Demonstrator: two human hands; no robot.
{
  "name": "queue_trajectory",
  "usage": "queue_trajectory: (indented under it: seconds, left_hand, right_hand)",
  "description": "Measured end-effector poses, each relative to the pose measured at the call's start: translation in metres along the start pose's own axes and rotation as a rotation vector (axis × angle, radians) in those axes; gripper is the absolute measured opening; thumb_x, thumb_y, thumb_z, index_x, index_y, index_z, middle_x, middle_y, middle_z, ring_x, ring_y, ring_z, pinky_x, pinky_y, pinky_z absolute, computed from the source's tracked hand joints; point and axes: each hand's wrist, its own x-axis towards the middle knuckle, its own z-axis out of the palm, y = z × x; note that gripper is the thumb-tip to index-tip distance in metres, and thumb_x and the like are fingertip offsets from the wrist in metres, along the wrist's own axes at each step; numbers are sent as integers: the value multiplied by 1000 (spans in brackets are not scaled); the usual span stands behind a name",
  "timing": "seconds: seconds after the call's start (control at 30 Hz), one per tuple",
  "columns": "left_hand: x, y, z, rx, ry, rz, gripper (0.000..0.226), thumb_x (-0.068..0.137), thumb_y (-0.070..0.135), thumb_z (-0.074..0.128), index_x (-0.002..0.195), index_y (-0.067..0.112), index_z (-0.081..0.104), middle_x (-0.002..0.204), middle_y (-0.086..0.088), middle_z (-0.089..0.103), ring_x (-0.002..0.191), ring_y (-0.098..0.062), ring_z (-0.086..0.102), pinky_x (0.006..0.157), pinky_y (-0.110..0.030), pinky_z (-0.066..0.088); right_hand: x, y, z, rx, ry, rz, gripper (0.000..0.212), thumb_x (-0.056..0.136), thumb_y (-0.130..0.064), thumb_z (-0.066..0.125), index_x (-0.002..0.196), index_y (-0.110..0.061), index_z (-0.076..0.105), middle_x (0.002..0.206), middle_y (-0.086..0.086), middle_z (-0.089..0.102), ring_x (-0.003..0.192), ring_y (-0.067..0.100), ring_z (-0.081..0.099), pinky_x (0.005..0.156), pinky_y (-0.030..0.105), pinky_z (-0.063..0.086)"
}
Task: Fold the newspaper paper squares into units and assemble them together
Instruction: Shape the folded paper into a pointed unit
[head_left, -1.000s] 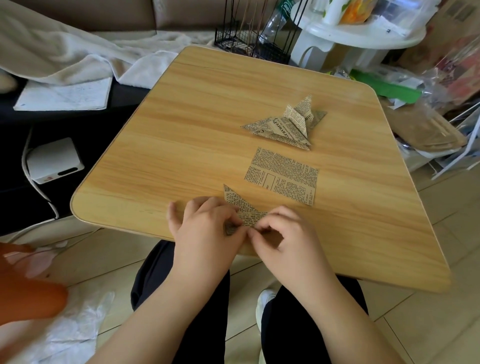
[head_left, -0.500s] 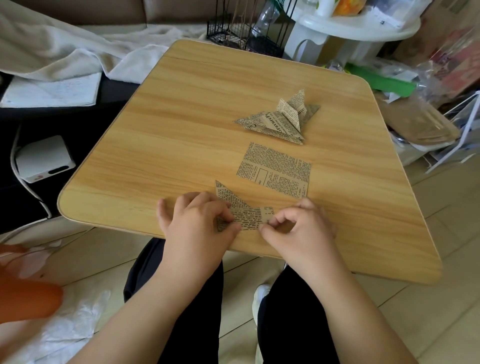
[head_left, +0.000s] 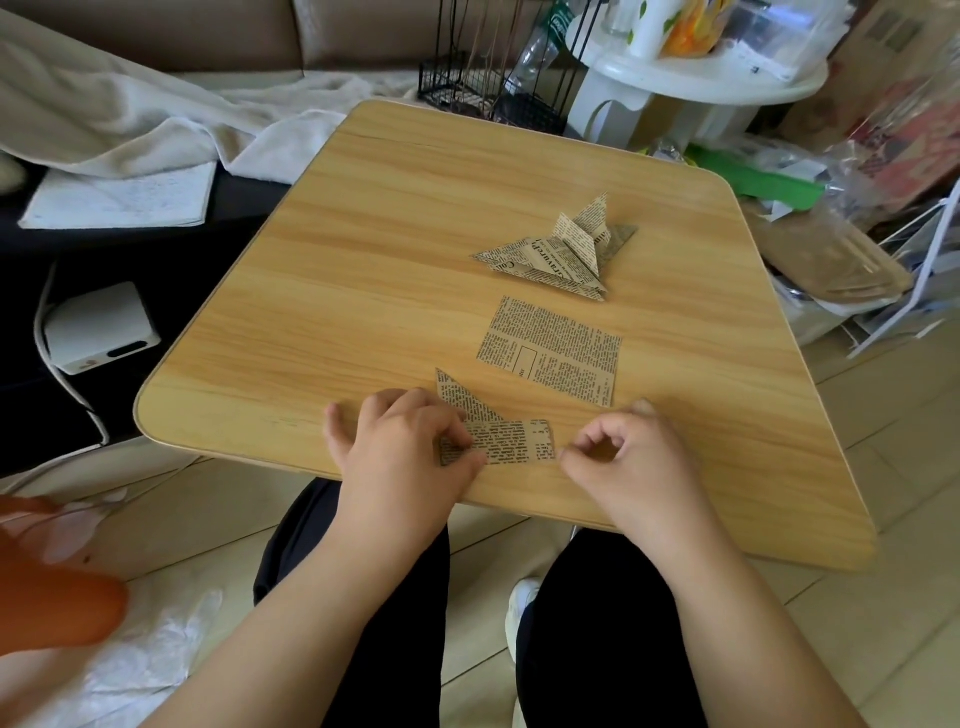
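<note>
A partly folded newspaper unit (head_left: 511, 441) lies near the front edge of the wooden table (head_left: 363, 249): a flat strip with a triangular flap pointing up at the left. My left hand (head_left: 400, 457) pinches its left end with thumb and curled fingers, holding it down. To the right of the strip is my right hand (head_left: 623, 457), fingers curled in a loop, thumb tip just off the strip's right edge, holding nothing. A flat unfolded newspaper square (head_left: 550, 351) lies just behind. Farther back sits a pile of finished folded units (head_left: 558, 254).
Left of the table are a white box with a cable (head_left: 98, 327), a sheet of paper (head_left: 119, 200) and a pale blanket (head_left: 130, 119). Behind stand a black wire rack (head_left: 483, 78) and a white stool (head_left: 691, 88). Bags and a green item (head_left: 763, 182) crowd the right side.
My right hand has slid to the right along the strip and come off its end, uncovering the strip's right half. My left hand has stayed on the left end.
</note>
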Motion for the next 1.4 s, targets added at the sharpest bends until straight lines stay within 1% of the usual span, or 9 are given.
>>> queue_trajectory:
  seconds: [0.1,0.27,0.4,0.5,0.73,0.87,1.1,1.23,1.4]
  left_hand:
    - [0,0,-1,-10,-10,-2,17,70,40,76,65,35,60,94,26,56,114,-3,34,110,-47,0]
    - [0,1,-4,2,-45,-2,11,70,45,75,71,39,66,95,30,50,113,-3,31,110,-48,2]
    - [1,3,-13,9,-96,-67,19,71,43,74,69,53,58,137,23,34,128,-12,23,113,-44,0]
    - [2,1,-22,-2,-129,-138,24,74,36,73,71,56,59,147,23,21,135,-12,11,113,-40,-5]
    - [5,2,-28,-13,-193,-184,29,74,26,68,69,53,61,145,24,26,134,-9,11,113,-43,-2]
    - [3,7,-26,13,-189,-222,21,64,45,76,61,51,57,142,23,27,134,-10,11,113,-42,-3]
    - [7,8,-27,5,-210,-248,25,67,33,75,61,49,58,142,23,26,135,-12,9,114,-46,-5]
    - [6,4,-29,-24,-217,-228,25,68,33,74,64,53,59,142,24,26,135,-10,9,114,-46,-5]
    - [6,4,-31,-47,-220,-213,30,72,26,71,65,54,62,140,26,29,134,-9,12,114,-45,-2]
  right_hand:
    - [-4,-8,10,86,-25,-157,20,70,-30,76,63,-31,57,77,-13,45,84,15,50,88,50,42]
    - [-11,-21,31,-32,-3,-244,22,71,-43,72,69,-31,54,73,-13,43,92,10,42,77,34,28]
    - [-7,-24,28,-39,-73,-156,25,70,-43,73,64,-33,51,81,-13,44,97,10,43,85,33,29]
    - [-6,-26,26,-47,-112,-136,25,71,-43,72,64,-33,50,84,-15,43,102,10,43,90,34,28]
    - [-6,-27,28,-58,-107,-112,28,69,-47,72,65,-30,51,84,-16,41,105,10,41,87,34,24]
    - [-6,-31,32,-120,-89,-92,38,62,-57,73,66,-28,49,86,-16,42,104,11,36,83,33,21]
    - [-3,-25,22,-76,-131,-35,26,65,-45,75,66,-27,57,89,-16,44,108,13,40,85,34,21]
    - [-2,-10,7,-47,-123,16,24,65,-42,78,62,-29,58,93,-16,47,109,14,41,97,39,28]
    - [0,1,-3,-21,-127,47,26,65,-38,80,57,-31,56,87,-14,47,106,16,48,99,43,34]
